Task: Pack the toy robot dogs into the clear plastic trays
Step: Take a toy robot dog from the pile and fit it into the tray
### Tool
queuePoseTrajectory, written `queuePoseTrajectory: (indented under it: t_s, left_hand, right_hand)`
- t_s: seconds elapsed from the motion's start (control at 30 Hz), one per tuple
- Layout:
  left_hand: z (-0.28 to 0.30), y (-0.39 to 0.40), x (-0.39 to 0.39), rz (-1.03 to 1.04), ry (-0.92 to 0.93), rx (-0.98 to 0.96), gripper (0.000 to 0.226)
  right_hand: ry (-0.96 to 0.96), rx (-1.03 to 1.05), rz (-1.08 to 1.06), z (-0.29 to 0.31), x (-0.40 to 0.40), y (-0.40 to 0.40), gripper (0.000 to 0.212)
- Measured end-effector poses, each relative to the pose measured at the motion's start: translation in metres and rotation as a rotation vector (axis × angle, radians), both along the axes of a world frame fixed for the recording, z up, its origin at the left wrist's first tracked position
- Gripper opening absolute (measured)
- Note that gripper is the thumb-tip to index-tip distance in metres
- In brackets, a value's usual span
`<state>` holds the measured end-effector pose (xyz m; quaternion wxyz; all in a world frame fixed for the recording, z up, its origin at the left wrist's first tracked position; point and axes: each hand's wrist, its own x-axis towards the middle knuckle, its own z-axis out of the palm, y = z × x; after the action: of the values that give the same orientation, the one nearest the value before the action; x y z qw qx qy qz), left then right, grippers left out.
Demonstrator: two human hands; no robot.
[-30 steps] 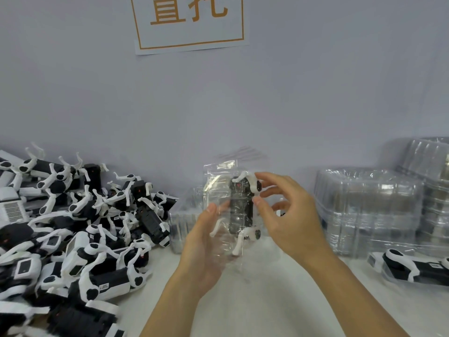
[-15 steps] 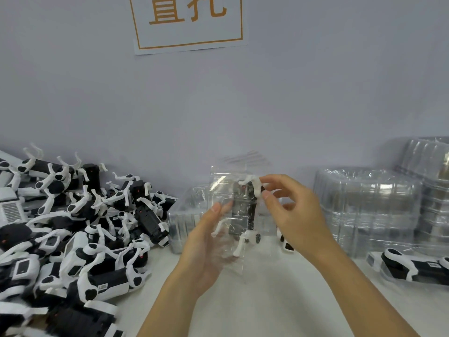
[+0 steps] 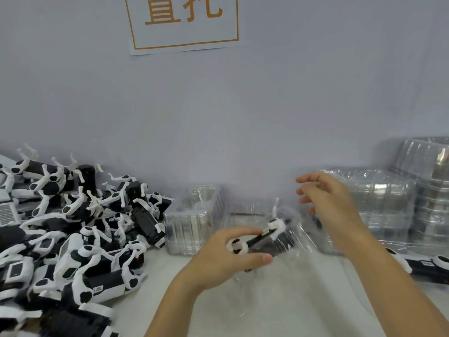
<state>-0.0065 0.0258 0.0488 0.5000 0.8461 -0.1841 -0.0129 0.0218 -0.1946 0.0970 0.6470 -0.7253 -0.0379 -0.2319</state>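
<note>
A black-and-white toy robot dog (image 3: 261,237), lying on its side inside a crinkled clear plastic tray (image 3: 295,242), was gripped by the left hand (image 3: 227,257). The fingers curled over its white hip joint and the thumb closed beneath its dark body. One thin white leg stuck up beyond the fingertips. The right hand (image 3: 331,210) was raised above and to the right of the toy, fingers loosely spread and holding nothing, clear of the tray.

Left of the left hand, a heaped pile of robot dogs (image 3: 73,234) covered that side of the white tabletop (image 3: 291,312), its edge near the wrist. Just beyond the left hand's knuckles stood an upright empty tray (image 3: 194,220). Behind the right hand rose stacks of clear trays (image 3: 388,207); another packed dog (image 3: 427,265) lay beside the right forearm. Bare tabletop lay open between the two forearms, toward the viewer.
</note>
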Motion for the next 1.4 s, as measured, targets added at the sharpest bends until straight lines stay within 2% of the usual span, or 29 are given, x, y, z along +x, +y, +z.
queuePoseTrajectory:
  t_s: [0.17, 0.23, 0.3, 0.37, 0.43, 0.47, 0.53, 0.6, 0.73, 0.87, 1.17, 1.27, 1.4]
  left_hand:
    - [-0.012, -0.013, -0.001, 0.046, -0.080, 0.468, 0.082]
    - [-0.019, -0.020, -0.001, 0.030, -0.088, 0.512, 0.090]
    - [-0.019, -0.023, -0.002, -0.001, -0.094, 0.400, 0.085]
    - [-0.015, -0.018, 0.002, -0.019, -0.095, 0.117, 0.053]
    - [-0.011, -0.010, 0.007, 0.092, -0.093, -0.170, 0.017]
    - [-0.010, -0.005, 0.010, 0.202, -0.078, -0.300, 0.012]
    - [-0.013, 0.006, 0.017, 0.445, -0.038, -0.541, 0.021]
    - [-0.015, 0.014, 0.022, 0.602, -0.032, -0.649, 0.024]
    - [-0.016, 0.018, 0.023, 0.663, -0.034, -0.673, 0.023]
    - [-0.016, 0.011, 0.023, 0.600, 0.006, -0.618, 0.018]
    - [-0.017, 0.007, 0.022, 0.567, 0.069, -0.571, 0.022]
    - [-0.019, 0.006, 0.023, 0.545, 0.069, -0.529, 0.026]
    - [-0.026, 0.002, 0.023, 0.480, 0.078, -0.420, 0.030]
  right_hand:
    - [0.047, -0.470, 0.114, -0.003, -0.001, 0.008, 0.022]
    - [0.114, -0.600, 0.205, -0.008, -0.002, 0.012, 0.018]
    - [0.184, -0.720, 0.283, -0.017, -0.002, 0.019, 0.016]
    - [0.192, -0.797, 0.279, -0.024, 0.000, 0.028, 0.015]
    - [0.152, -0.799, 0.240, -0.027, -0.001, 0.038, 0.017]
    - [0.117, -0.811, 0.219, -0.027, -0.003, 0.044, 0.019]
    - [0.032, -0.838, 0.213, -0.031, -0.009, 0.061, 0.024]
    - [-0.036, -0.857, 0.305, -0.038, -0.016, 0.080, 0.029]
    - [0.029, -0.983, 0.491, -0.061, -0.024, 0.104, 0.030]
    - [0.062, -1.052, 0.417, -0.067, -0.018, 0.095, 0.020]
    - [0.336, -1.053, 0.287, -0.053, 0.003, 0.038, 0.031]
    - [0.358, -1.122, 0.240, -0.049, 0.006, 0.027, 0.033]
    - [0.416, -1.119, 0.280, -0.041, 0.007, 0.007, 0.040]
